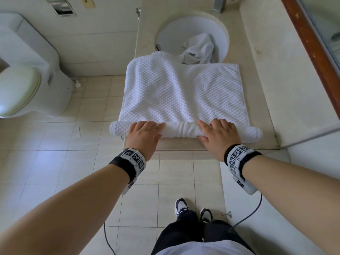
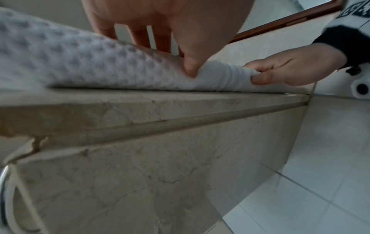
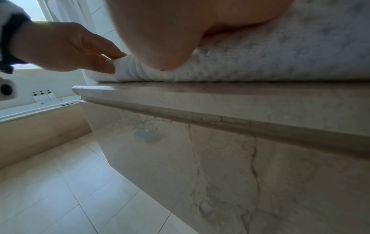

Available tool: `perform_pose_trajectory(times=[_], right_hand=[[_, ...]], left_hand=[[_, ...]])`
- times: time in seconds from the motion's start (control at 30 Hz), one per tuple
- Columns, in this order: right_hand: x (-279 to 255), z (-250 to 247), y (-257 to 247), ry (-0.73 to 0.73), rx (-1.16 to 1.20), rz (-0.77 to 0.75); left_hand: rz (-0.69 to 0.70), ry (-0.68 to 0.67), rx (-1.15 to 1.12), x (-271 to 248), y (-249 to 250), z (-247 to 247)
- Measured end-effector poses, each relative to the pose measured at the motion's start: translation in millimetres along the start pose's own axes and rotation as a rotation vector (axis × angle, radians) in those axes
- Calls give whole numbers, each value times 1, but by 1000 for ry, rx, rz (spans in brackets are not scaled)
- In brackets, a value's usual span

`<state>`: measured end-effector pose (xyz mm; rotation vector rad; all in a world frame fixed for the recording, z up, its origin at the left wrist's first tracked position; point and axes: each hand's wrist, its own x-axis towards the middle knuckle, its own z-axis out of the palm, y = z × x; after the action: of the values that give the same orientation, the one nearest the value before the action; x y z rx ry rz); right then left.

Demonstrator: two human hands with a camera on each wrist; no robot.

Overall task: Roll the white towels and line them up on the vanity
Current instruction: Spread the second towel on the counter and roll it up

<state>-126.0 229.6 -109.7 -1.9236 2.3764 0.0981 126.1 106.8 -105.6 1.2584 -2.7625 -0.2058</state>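
A white waffle towel [image 1: 182, 92] lies spread on the beige marble vanity [image 1: 266, 89], and its near edge is rolled into a thin tube [image 1: 181, 130] along the counter's front. My left hand [image 1: 147, 131] grips the roll's left part, fingers over the top and thumb [image 2: 190, 68] pressed into the front. My right hand [image 1: 215, 131] grips the right part the same way; the left wrist view shows the right hand [image 2: 280, 69] pinching the bunched cloth. The towel's left side hangs past the counter edge. A second white towel [image 1: 198, 50] lies crumpled in the sink [image 1: 174, 30].
A faucet [image 1: 219, 4] stands behind the sink. A wood-framed mirror [image 1: 309, 39] runs along the right. A toilet [image 1: 20, 85] sits at the left on the tiled floor. My feet [image 1: 193, 210] and a cable [image 1: 252, 212] are below the counter front.
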Motion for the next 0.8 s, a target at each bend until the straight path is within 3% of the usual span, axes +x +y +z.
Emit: perform_pose_trajectory(times=[0.33,0.57,0.8], right_hand=[[18,-8,13,-133,34,-48],[48,-14,24,-268,82,-107],[65,-19,18,-255,98,18]], left_hand=[[-58,-176,55,-2,6,6],[-28,-169,171,23,2,10],[74,-253,164,63,-17,4]])
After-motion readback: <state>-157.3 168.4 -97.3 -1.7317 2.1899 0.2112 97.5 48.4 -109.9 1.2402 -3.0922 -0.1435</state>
